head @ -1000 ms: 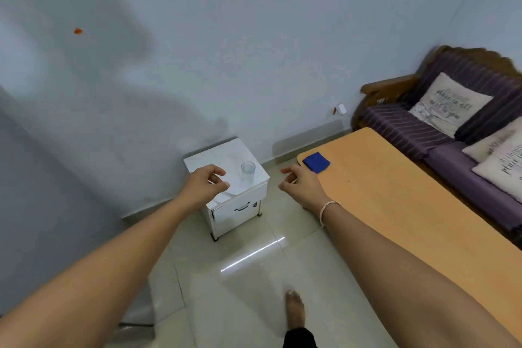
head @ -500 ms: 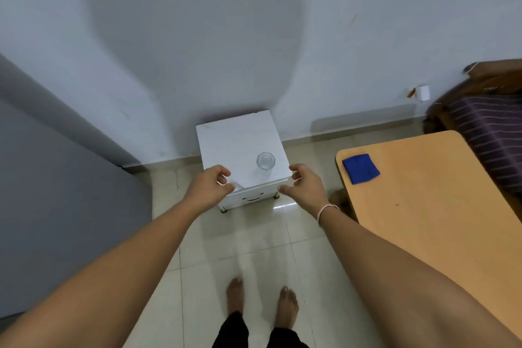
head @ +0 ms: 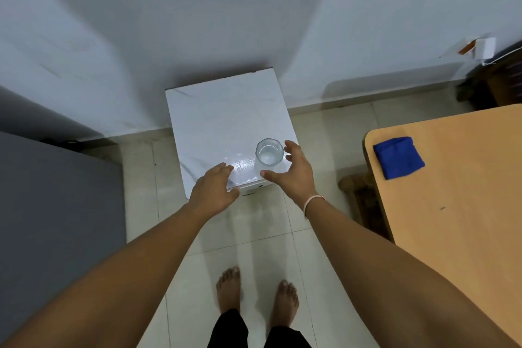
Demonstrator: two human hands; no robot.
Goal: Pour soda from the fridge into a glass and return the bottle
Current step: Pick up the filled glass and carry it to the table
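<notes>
Reaching over the small white counter (head: 226,110) from the head view, my right grip (head: 293,171) is spread wide, fingers released around the near side of the glass (head: 269,151) but not yet closed on it, as far as I can tell. My left grip (head: 214,189) is also released, fingers relaxed above the counter's front edge, holding nothing.

That glass stands upright near the front right corner, close to the edge. I judge a hasty swipe from my right fingers (head: 292,147) could knock it off onto the tiled floor (head: 254,237), where my bare feet (head: 255,295) stand.

No soda bottle is in sight. A grey cabinet (head: 56,206) stands to my left, possibly the fridge. To my right a wooden table (head: 457,220) carries a blue cloth (head: 398,157), well apart from my reach.
</notes>
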